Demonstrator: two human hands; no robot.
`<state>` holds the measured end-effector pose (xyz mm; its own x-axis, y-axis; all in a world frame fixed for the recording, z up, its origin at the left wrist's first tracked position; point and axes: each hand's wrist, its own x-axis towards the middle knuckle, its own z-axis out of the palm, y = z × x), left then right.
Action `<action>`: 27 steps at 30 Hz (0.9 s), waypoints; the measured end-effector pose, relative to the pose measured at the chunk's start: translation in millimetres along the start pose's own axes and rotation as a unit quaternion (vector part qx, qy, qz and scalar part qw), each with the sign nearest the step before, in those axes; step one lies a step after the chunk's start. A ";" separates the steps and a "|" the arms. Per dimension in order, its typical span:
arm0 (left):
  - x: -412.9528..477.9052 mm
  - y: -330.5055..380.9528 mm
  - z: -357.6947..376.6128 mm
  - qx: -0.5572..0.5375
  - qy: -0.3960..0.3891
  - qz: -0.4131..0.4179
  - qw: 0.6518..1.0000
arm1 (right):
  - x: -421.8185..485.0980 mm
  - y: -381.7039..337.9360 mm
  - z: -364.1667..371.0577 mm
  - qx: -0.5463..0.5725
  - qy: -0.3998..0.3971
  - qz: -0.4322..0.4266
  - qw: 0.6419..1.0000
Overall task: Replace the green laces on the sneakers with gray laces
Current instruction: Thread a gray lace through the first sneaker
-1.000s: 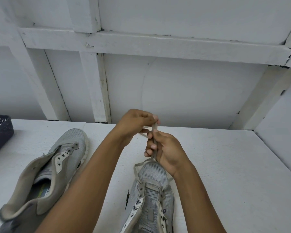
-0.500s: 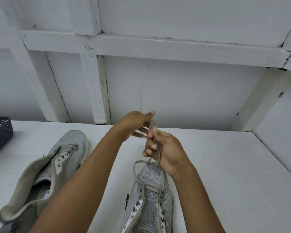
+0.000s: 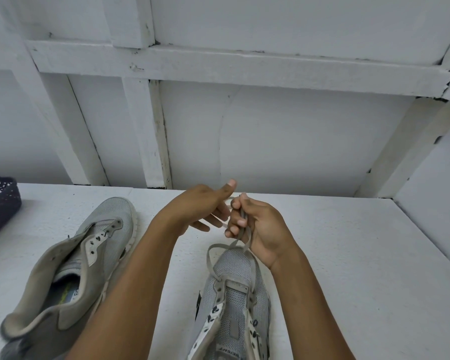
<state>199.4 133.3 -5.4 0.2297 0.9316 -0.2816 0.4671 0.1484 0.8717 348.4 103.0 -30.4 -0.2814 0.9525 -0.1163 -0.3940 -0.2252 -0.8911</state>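
A gray sneaker (image 3: 240, 266) lies toe-away near the bottom centre, with a gray lace (image 3: 210, 258) threaded through its frontmost eyelets. Both strands rise from the toe into my right hand (image 3: 265, 227), which grips them together in a fist above the toe. Just left of it, my left hand (image 3: 200, 206) has its fingers stretched toward the right hand and its thumb raised, holding nothing that I can see. A second gray sneaker (image 3: 89, 255) lies on the left without any lace, its tongue and eyelets bare. No green lace is visible.
The shoes lie on a white tabletop (image 3: 348, 255) that ends at a white panelled wall (image 3: 296, 139) with beams behind and on the right. A dark perforated basket (image 3: 3, 203) sits at the far left edge.
My left hand has let go of the lace ends it pinched and opened its fingers. My right hand keeps its grip on the strands, and the loop over the toe has slackened slightly.
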 end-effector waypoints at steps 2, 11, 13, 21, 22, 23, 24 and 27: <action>-3.9 3.5 1.7 -0.018 -0.019 0.009 1.000 | -0.7 0.3 1.0 -0.002 -0.004 0.004 1.000; 10.7 18.0 6.5 -0.143 0.055 0.084 0.985 | -5.1 2.4 9.9 -0.028 -0.030 0.034 0.999; 20.1 22.4 2.8 -0.158 0.095 0.084 0.979 | -6.2 2.3 10.9 -0.033 -0.028 0.033 0.999; 33.8 17.5 7.2 -0.129 0.060 0.050 0.989 | -6.2 1.7 7.5 -0.016 -0.024 0.037 0.999; 32.0 14.4 7.8 -0.121 0.041 0.044 0.991 | -5.9 2.2 7.4 -0.012 -0.021 0.036 0.999; 30.1 11.2 7.6 -0.114 0.020 0.038 0.993 | -5.2 2.8 7.2 -0.008 -0.018 0.036 0.999; 28.0 8.5 6.4 -0.107 -0.002 0.030 0.994 | -4.6 3.0 7.2 -0.005 -0.015 0.035 0.999; 20.9 -3.2 1.9 -0.084 -0.053 0.023 0.995 | -2.9 3.8 5.3 -0.006 -0.014 0.031 0.999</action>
<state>204.3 151.6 -14.8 0.3410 0.8997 -0.2725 0.3072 0.1673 0.9368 343.1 98.3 -31.2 -0.3292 0.9306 -0.1601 -0.3646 -0.2816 -0.8875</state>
